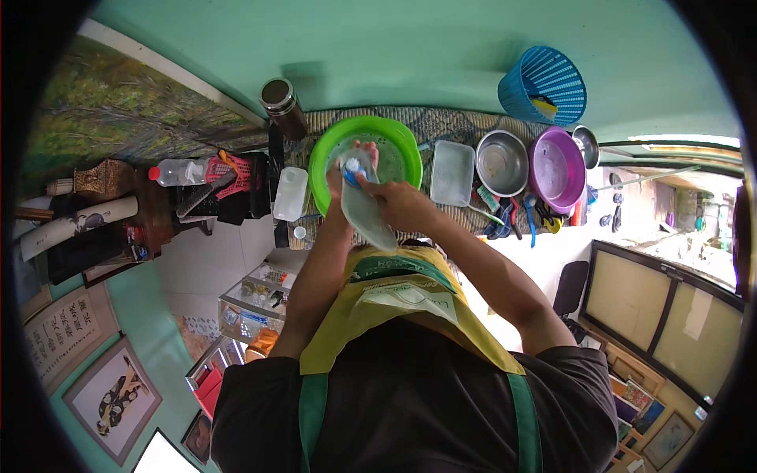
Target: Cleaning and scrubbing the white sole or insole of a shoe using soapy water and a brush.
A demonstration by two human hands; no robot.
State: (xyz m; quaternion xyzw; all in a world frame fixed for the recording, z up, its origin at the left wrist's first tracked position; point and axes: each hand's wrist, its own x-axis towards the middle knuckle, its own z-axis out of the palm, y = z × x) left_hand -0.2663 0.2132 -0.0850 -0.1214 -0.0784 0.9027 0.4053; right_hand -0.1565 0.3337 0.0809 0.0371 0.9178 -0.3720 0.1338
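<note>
Over the green basin (402,142) of water, my left hand (339,177) grips an elongated translucent plastic piece (367,222), perhaps a container or lid, that tilts down toward my apron. The fingertips show around its far end. My right hand (390,201) is closed on a blue-and-white brush (353,169), pressed against the inside of the piece. A clear rectangular container (452,173) lies just right of the basin, and a smaller translucent tray (291,191) lies to its left.
A steel flask (281,106) stands behind left. At right are a steel bowl (501,162), a purple basin (557,165), a blue basket (528,83) and several brushes (497,213). A small white cup (300,232) sits near the front edge. Bottles and a pink basket (221,173) crowd the left.
</note>
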